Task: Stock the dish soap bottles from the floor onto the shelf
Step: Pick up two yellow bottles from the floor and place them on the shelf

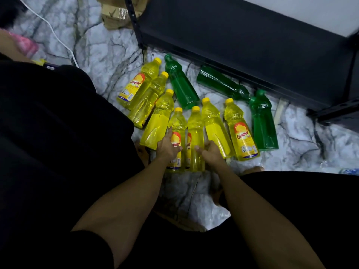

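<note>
Several yellow dish soap bottles lie on the marble floor [108,55], and three green bottles [181,84] lie behind and to the right of them. My left hand [167,147] wraps around a yellow labelled bottle [177,129] in the front row. My right hand [210,154] grips the yellow bottle [195,129] right beside it. Both bottles still rest on the floor. The black shelf [242,41] stands just behind the bottles, its lowest board dark and bare.
A cardboard box [116,14] sits at the shelf's left post. A white cable [56,35] runs across the floor at upper left. A pink item [27,45] lies far left. My dark-clothed legs fill both lower sides. A small bottle [349,171] lies at right.
</note>
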`<state>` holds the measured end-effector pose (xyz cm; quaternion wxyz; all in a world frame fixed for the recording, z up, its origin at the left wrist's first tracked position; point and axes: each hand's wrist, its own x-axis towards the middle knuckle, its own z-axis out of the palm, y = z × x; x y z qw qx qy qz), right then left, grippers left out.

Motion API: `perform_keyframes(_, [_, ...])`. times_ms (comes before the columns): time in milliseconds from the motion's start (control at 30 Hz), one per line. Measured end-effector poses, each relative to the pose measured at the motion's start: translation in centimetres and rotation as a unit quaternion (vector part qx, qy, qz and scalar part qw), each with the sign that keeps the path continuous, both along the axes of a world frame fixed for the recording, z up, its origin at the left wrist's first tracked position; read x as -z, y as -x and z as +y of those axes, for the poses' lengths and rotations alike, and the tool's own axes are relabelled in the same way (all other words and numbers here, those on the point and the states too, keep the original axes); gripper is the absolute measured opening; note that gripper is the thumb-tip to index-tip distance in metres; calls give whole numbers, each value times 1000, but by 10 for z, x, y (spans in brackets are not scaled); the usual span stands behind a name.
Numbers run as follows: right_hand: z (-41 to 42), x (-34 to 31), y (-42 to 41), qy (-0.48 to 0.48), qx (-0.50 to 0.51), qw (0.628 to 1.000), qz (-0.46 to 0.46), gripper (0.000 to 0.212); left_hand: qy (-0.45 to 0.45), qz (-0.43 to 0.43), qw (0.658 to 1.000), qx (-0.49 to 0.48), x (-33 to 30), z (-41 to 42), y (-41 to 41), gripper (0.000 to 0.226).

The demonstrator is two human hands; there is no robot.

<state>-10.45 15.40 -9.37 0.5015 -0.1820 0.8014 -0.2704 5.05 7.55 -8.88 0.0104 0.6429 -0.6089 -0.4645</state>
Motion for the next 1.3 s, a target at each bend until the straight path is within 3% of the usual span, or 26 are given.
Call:
perform_keyframes(67, [3, 7, 5, -7, 61, 993, -98, 33, -19, 8, 999, -25, 0, -3, 0, 100])
perform_keyframes(133, [-3, 1, 5, -15, 86, 984, -157, 45, -28, 28, 997, -72, 0, -8, 0, 94])
perform_keyframes(267, [-17, -8, -13, 6, 46, 998, -34, 68, -15, 11, 995, -102, 1, -7, 9, 92])
perform_keyframes(333, [-14, -1, -21, -14, 38, 999, 30, 89, -15, -24, 995, -92, 0, -1, 16, 95])
perform_keyframes(400, [-11, 5, -20, -29, 40, 998, 39, 100, -26, -61, 996, -66, 1, 7, 22, 98])
perform_keyframes(467, [-9, 9, -14, -16, 52, 998, 17, 99, -52, -58, 994, -73, 10, 13, 22, 103])
perform_keyframes(533, [-6, 11, -8, -2, 61, 998, 4, 94, -77, 7, 989, -130, 17, 17, 20, 109])
perform_keyframes(667, [-1, 15, 0, 24, 58, 997, -44, 74, -65, 68, 983, -156, 21, 23, 14, 77])
perform_keyframes(767, [2, 11, 1, 32, 72, 994, -82, 50, -43, 85, 987, -132, 21, 22, 7, 73])
perform_keyframes(967, [8, -19, -2, 49, 78, 990, -111, 43, -54, 113, 986, -109, 3, 21, 3, 54])
perform_keyframes(1033, [5, -41, 2, 62, 78, 990, -99, 51, -54, 140, 983, -110, -7, 17, 7, 59])
perform_keyframes(1100, [0, -60, 9, 77, 90, 989, -94, 87, -47, 168, 980, -98, -27, 8, 16, 64])
perform_keyframes(1200, [-5, -67, 35, 136, 115, 982, -64, 114, -5, 222, 972, -74, -74, -10, 38, 68])
perform_keyframes(1267, [-9, -99, 47, 171, 132, 975, -52, 106, 27, 240, 969, -48, -106, -23, 53, 79])
perform_keyframes(1300, [-10, -130, 49, 190, 137, 972, -38, 89, 41, 244, 968, -38, -123, -30, 61, 86])
